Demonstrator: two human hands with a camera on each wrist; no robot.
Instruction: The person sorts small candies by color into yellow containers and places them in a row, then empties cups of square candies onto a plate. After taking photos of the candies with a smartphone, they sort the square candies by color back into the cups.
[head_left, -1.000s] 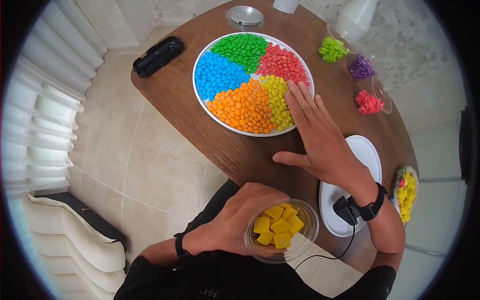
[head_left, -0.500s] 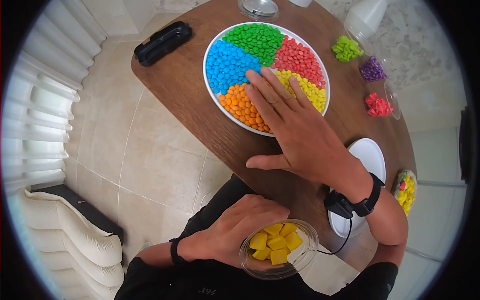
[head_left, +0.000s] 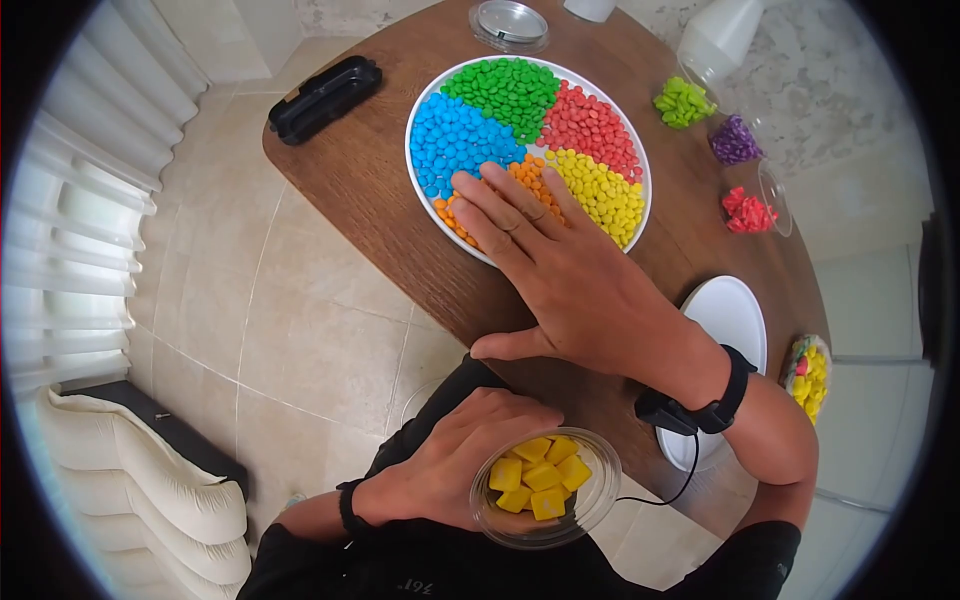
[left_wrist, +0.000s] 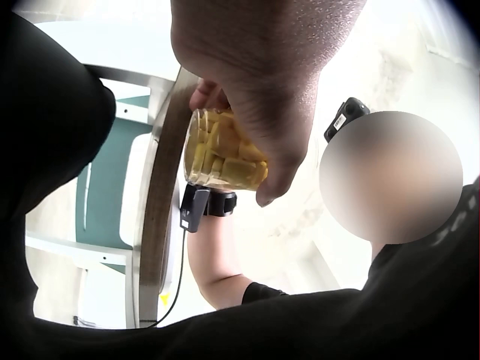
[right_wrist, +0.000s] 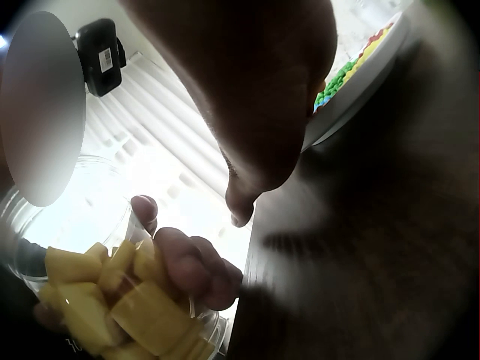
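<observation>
In the head view my left hand (head_left: 450, 455) grips a clear round jar (head_left: 598, 490) of yellow chunks (head_left: 540, 475), held near my lap beyond the table edge. The left wrist view shows its fingers and thumb around the jar (left_wrist: 196, 161). My right hand (head_left: 590, 290) is stretched palm down over the near side of a round white plate (head_left: 648, 190), fingers straight and spread, above orange candies (head_left: 533, 180). Whether it touches them is unclear. Blue (head_left: 455, 140), green (head_left: 505, 90), red (head_left: 592, 130) and yellow candies (head_left: 600, 195) fill the other sections.
An oval white plate (head_left: 725, 310) lies beneath my right forearm. Containers of green (head_left: 683, 103), purple (head_left: 736, 140) and pink pieces (head_left: 748, 211) line the far right side. A bag of yellow pieces (head_left: 810, 378), a black case (head_left: 325, 98) and a round lid (head_left: 510, 22) also sit there.
My right hand has moved left from above the yellow candies to above the orange ones. The left hand still holds the jar, which has shifted slightly.
</observation>
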